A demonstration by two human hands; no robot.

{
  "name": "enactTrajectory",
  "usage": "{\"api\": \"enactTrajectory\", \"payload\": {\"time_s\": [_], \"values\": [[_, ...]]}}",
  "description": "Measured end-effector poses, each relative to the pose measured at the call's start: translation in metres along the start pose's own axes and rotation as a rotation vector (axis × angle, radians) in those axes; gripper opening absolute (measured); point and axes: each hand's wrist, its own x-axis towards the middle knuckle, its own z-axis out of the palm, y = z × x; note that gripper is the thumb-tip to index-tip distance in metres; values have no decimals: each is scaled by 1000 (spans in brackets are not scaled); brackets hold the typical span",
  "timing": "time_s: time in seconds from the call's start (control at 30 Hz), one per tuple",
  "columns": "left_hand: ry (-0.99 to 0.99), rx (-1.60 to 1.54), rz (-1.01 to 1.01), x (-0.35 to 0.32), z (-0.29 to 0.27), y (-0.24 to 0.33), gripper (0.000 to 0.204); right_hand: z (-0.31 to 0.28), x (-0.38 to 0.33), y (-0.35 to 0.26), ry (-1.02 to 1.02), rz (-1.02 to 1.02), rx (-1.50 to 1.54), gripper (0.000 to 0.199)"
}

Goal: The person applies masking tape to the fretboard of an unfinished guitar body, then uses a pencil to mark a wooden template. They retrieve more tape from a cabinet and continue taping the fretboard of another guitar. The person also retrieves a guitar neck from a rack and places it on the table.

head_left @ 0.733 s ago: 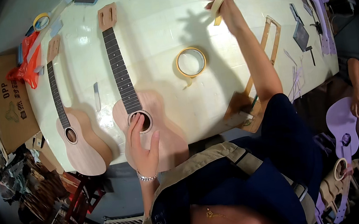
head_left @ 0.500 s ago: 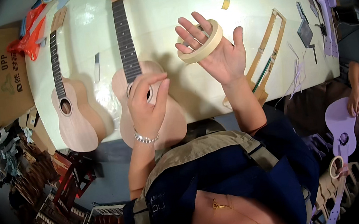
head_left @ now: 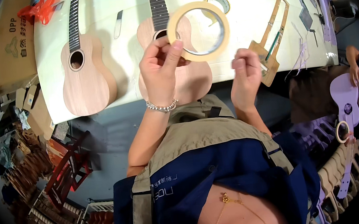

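Observation:
My left hand is closed on the near-left rim of a cream masking tape roll, thumb on the face, fingers curled behind. The roll is raised, its open centre facing me, over a pale wooden ukulele on the table. That ukulele's soundhole and upper body are partly covered by the hand and roll. To the right of the roll, my right hand is closed with thumb and fingers pressed together. Anything pinched in it is too small or hidden to make out.
A second unpainted ukulele lies at left on the table, near a flat blade. Another tape roll and a long wooden frame lie to the right. Another person's hand touches a purple ukulele.
The tape roll has passed from around my right hand's fingers into my left hand's grip. My right hand has closed and moved down and nearer. The view has shifted.

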Motion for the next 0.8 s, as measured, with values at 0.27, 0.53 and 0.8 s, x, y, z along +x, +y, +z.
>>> {"api": "enactTrajectory", "payload": {"time_s": [0.27, 0.53, 0.8], "values": [[-257, 121, 41, -36, -15, 5, 22, 24, -27, 31, -433, 4, 967, 20], [-341, 383, 497, -44, -25, 10, 33, 33, -43, 25, -398, 63, 1060, 32], [-317, 283, 398, -42, -25, 20, 33, 31, -37, 33, -513, 43, 968, 25]]}}
